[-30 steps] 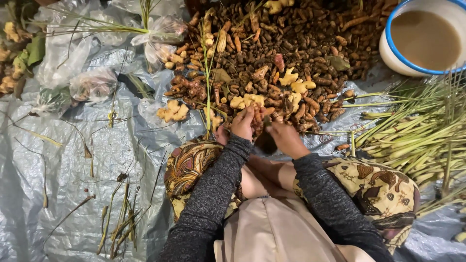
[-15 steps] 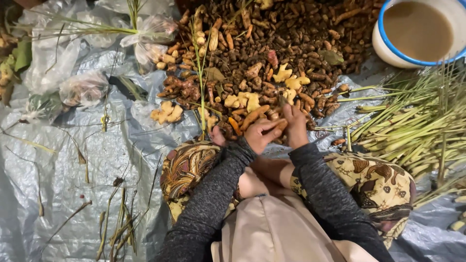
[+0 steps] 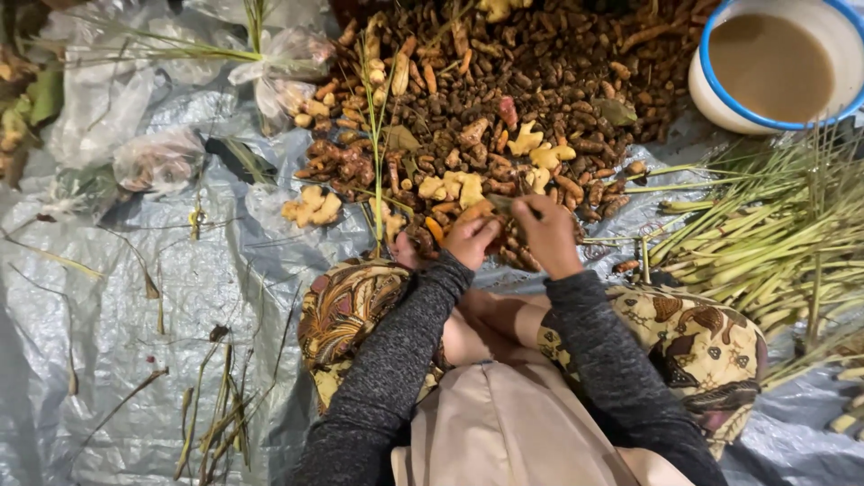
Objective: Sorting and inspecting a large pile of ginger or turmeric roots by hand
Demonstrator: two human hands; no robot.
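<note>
Nearest the camera, two arms in grey speckled sleeves reach forward from a lap covered in beige cloth and patterned brown fabric, meeting at the near edge of a heap of roots. The left hand has its fingers curled and pressed around an orange-brown root, which sticks out of the fist toward about one o'clock, its long axis running from seven to one. The right hand sits just beside it at three o'clock, fingers pinched on a small dark blade whose tip points toward nine o'clock and lies across the free end of the root, touching or nearly so; I cannot tell which. So the root lies at ten o'clock from the right fingers, and both hands are about equally close to it. Just beyond the hands, at twelve o'clock, spreads the large pile of brown roots with a few pale yellow peeled pieces on top. At three o'clock lies a bundle of green stalks, and farther off at two o'clock stands a white bowl with a blue rim holding cloudy brown liquid. At ten o'clock, clear plastic bags rest on the grey tarpaulin that carries everything.
</note>
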